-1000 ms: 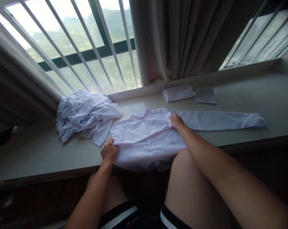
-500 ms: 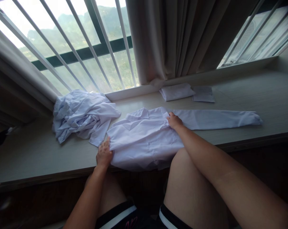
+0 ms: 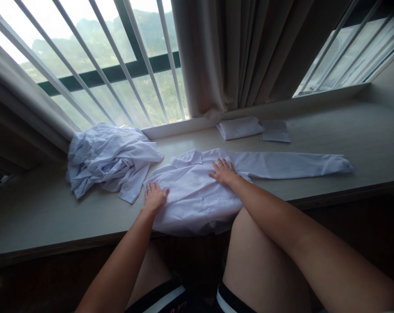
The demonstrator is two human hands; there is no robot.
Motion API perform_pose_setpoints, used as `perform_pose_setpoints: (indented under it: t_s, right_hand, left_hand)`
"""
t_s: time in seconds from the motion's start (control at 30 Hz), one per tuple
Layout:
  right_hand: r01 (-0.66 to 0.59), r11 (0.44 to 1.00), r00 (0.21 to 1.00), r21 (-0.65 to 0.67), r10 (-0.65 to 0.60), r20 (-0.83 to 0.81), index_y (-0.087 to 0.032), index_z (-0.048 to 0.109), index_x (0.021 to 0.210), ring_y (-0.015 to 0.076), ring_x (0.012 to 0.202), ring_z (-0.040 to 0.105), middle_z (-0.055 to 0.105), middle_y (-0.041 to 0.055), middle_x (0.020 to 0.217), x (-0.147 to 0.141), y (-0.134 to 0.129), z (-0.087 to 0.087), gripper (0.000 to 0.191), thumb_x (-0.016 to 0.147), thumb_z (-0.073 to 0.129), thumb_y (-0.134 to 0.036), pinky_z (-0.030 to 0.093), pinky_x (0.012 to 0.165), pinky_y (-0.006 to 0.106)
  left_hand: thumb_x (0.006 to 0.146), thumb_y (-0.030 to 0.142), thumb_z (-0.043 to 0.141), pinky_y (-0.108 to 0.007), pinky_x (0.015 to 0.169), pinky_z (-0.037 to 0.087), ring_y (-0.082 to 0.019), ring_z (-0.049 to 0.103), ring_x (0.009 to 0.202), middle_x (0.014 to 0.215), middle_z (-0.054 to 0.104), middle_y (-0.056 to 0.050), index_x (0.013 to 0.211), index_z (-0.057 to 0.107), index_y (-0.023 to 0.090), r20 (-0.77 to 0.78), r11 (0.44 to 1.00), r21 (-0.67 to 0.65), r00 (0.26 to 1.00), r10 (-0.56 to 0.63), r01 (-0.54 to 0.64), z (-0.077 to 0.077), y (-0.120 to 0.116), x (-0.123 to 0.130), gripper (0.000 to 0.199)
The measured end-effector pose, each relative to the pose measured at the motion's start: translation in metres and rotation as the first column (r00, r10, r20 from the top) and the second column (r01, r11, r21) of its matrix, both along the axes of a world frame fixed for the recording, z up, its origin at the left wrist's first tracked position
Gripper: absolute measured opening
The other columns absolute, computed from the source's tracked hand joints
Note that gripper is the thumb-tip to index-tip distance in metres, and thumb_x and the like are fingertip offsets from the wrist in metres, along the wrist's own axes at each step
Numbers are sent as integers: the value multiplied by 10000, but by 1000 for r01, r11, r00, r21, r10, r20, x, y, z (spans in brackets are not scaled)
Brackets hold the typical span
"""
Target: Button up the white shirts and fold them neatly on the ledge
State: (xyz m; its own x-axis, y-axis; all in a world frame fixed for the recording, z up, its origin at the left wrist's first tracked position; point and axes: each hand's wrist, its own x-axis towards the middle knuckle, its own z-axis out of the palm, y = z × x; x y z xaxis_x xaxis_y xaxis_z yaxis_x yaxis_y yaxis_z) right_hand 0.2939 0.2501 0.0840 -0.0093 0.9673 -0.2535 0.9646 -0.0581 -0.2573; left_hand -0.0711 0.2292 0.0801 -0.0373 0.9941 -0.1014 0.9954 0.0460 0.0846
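A white shirt [image 3: 197,191] lies spread on the pale ledge, its collar towards the window and its lower part over the front edge. One sleeve stretches out to the right; the left sleeve cannot be made out. My left hand [image 3: 155,196] rests on the shirt's left side with its fingers spread. On the upper right of the shirt lies my right hand [image 3: 223,172], palm down, fingers apart. Neither hand grips the cloth. A crumpled heap of white cloth [image 3: 108,158] sits to the left of the shirt.
Behind the shirt, a folded white cloth [image 3: 240,127] and a flat pale piece [image 3: 275,131] lie on the ledge [image 3: 356,130]. Barred windows and grey curtains [image 3: 206,56] stand along the back. My knees are against the front edge.
Both hands have moved inward over the shirt. The fingers that were at its left edge and right shoulder are now spread flat on the cloth. The view has shifted slightly.
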Motion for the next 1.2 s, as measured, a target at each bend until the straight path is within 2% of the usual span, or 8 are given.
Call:
perform_pose_setpoints:
  t_s: [0.1, 0.23, 0.6, 0.73, 0.93, 1.03, 1.13, 1.2]
  right_hand:
    - [-7, 1000, 1000, -6, 7, 7, -251, 138, 1681, 350, 1619, -59, -5, 138, 1758, 3, 1, -12, 891, 968, 400, -717, -26, 1265, 605]
    - [-8, 1000, 1000, 14, 7, 22, -257, 110, 1682, 364, 1613, -96, -37, 161, 1753, 2, 2, -20, 924, 954, 359, -768, -59, 1253, 616]
    - [-3, 999, 998, 37, 1, 57, -239, 101, 1684, 367, 1615, -85, -66, 142, 1752, 22, -15, -15, 1058, 878, 385, -863, -69, 1259, 606]
    - [-53, 994, 996, 92, 46, 75, -181, 118, 1682, 327, 1624, -59, -32, 155, 1752, 34, -30, -16, 1019, 922, 353, -818, -53, 1272, 589]
    - [-63, 959, 998, 276, 61, 16, -233, 223, 1667, 324, 1623, 68, 108, 106, 1755, 55, -34, -5, 871, 977, 301, -759, 38, 1274, 634]
    - [261, 862, 965, 434, -230, -123, -292, 447, 1557, 316, 1558, 278, 342, 85, 1689, 97, -32, 2, 633, 1026, 349, -622, 185, 1253, 624]
    - [652, 627, 752, 426, -607, -258, -265, 582, 1402, 308, 1394, 485, 517, 125, 1545, 165, -50, 5, 465, 1024, 405, -469, 389, 1144, 563]
    - [769, 494, 615, 407, -745, -259, -216, 559, 1405, 351, 1348, 510, 521, 187, 1505, 215, -75, 6, 459, 1017, 387, -390, 421, 1079, 608]
  left_hand:
    - [976, 657, 389, -594, 1248, 202, -452, 132, 1591, 1689, 134, -335, 1619, 213, -28, 2, 998, 2, 998, 62, -62, -16, 7, -4, 956]
    - [962, 718, 373, -553, 1272, 161, -412, 95, 1607, 1708, 128, -296, 1638, 198, 10, -14, 994, 84, 998, -64, 65, -24, 5, -24, 994]
    - [934, 779, 373, -599, 1251, 148, -418, 128, 1601, 1720, 158, -248, 1674, 191, 196, -62, 980, 75, 982, -179, 184, -9, 17, -37, 960]
    - [955, 756, 338, -651, 1231, 137, -448, 127, 1593, 1707, 164, -281, 1667, 208, 153, -98, 985, 31, 982, -164, 167, -4, 23, -33, 942]
    - [1016, 633, 305, -638, 1244, 146, -414, 122, 1600, 1708, 199, -254, 1653, 225, 72, -139, 970, 186, 981, -135, 159, -9, -4, -7, 852]
    - [1013, 639, 273, -595, 1254, 174, -378, 182, 1596, 1705, 241, -225, 1645, 271, 86, -102, 976, 150, 984, -144, 158, -15, -14, -6, 839]
    - [1003, 654, 253, -565, 1261, 174, -360, 202, 1594, 1709, 245, -206, 1641, 292, 105, -89, 975, 169, 987, -132, 146, -20, -15, -9, 843]
    - [993, 669, 250, -568, 1259, 170, -361, 201, 1594, 1712, 238, -204, 1643, 289, 111, -89, 975, 175, 988, -125, 139, -22, -13, -11, 857]
